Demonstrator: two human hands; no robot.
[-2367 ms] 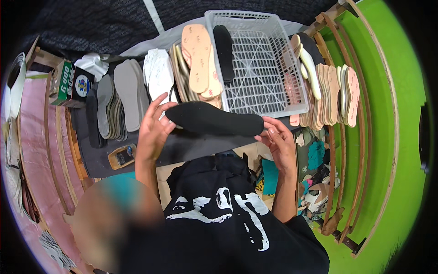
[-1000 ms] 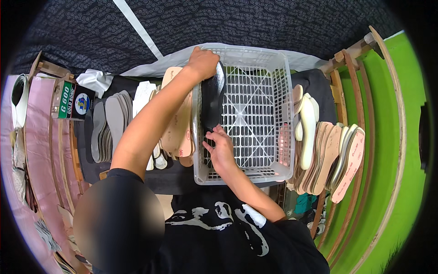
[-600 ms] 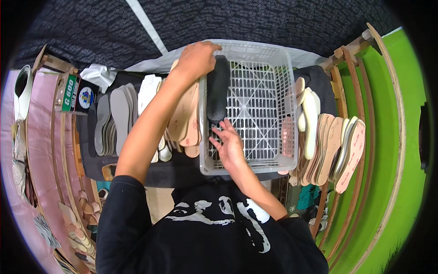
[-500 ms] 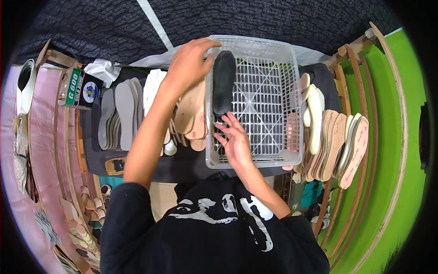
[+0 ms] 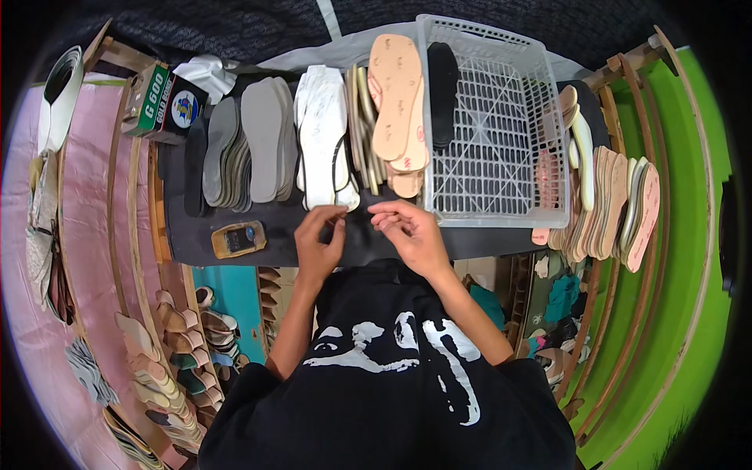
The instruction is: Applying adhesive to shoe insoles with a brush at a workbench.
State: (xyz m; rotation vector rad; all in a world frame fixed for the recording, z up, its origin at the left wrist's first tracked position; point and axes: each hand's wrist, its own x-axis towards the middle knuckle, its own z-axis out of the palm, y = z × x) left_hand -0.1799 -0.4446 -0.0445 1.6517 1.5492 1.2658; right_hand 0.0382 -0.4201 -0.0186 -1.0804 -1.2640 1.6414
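Note:
Both hands hover over the near part of the dark tabletop (image 5: 274,211). My left hand (image 5: 318,239) is just below a stack of white insoles (image 5: 319,117), its fingers bent and apart with nothing seen in them. My right hand (image 5: 413,237) is near the basket's lower left corner, fingers loosely curved toward the left and holding nothing. A translucent plastic basket (image 5: 497,213) stands on the right of the table. Inside, along its left wall, lie black insoles (image 5: 443,86). Tan insoles (image 5: 398,98) with small markings lie against the basket's outer left side.
Grey insoles (image 5: 265,141) and darker grey ones (image 5: 222,149) lie in stacks at the left, near a green and black box (image 5: 164,102). A small tan tray (image 5: 238,239) holds a dark device. More tan insoles (image 5: 607,204) lie right of the basket. Wooden racks flank both sides.
Both hands have left the basket and drawn back toward me, the left from its far left rim. The black insoles stay in the basket. The whole view has shifted.

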